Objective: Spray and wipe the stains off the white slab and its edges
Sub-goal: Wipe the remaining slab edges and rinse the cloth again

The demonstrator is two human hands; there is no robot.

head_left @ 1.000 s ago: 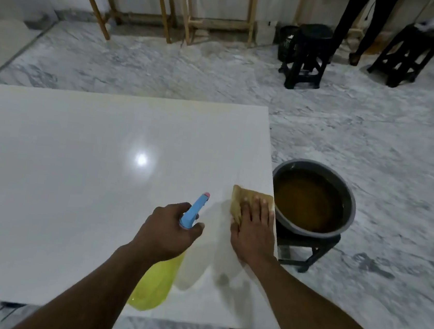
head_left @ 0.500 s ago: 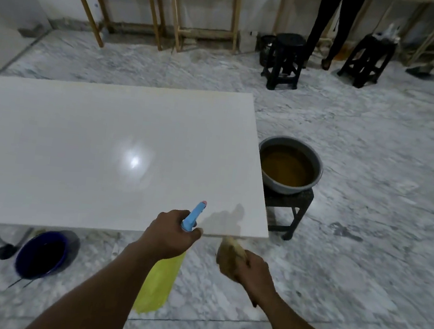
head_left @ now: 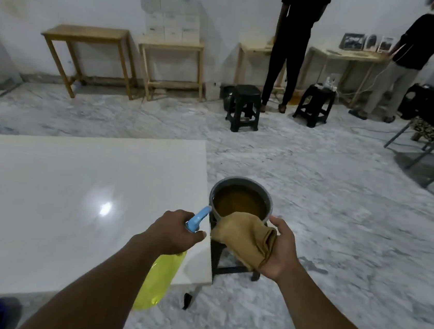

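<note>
White slab (head_left: 71,196) at lower left, with bottle and cloth held at its right end.
The left hand (head_left: 175,232) grips a yellow spray bottle (head_left: 159,279) by its blue head over the slab's near right corner. The right hand (head_left: 280,252), just past the edge, clutches a crumpled tan cloth (head_left: 245,238) in front of a metal basin (head_left: 244,179) of brown liquid on a black stool (head_left: 215,256).

On my feed I see only the person's arms. The left forearm (head_left: 105,284) and right forearm (head_left: 328,315) are bare as far up as the frame shows, with no cloth on them. The left hand (head_left: 172,233) and right hand (head_left: 280,255) are bare too. Clothing lies outside my view.
</note>
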